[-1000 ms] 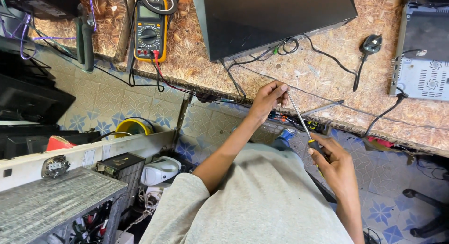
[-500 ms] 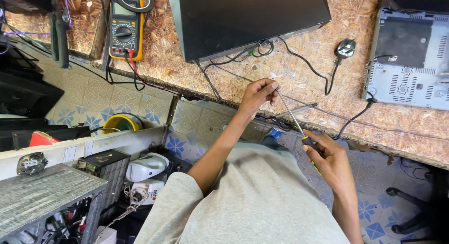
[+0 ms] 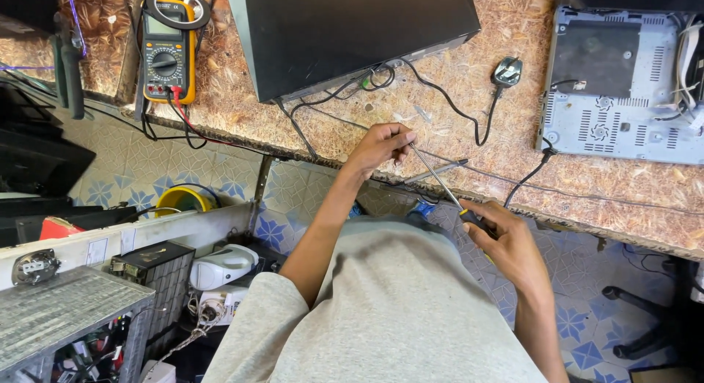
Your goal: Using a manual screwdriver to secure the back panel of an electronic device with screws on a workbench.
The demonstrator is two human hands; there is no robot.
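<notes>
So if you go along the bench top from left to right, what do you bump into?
Yellow meter → black box → left hand → plug → grey box. The right hand sits lower, off the bench edge, holding a screwdriver whose tip the left hand pinches.

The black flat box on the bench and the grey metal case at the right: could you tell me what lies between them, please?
In the head view, between the black flat box and the grey metal case lies a black mains plug with its cable on the bench.
</notes>
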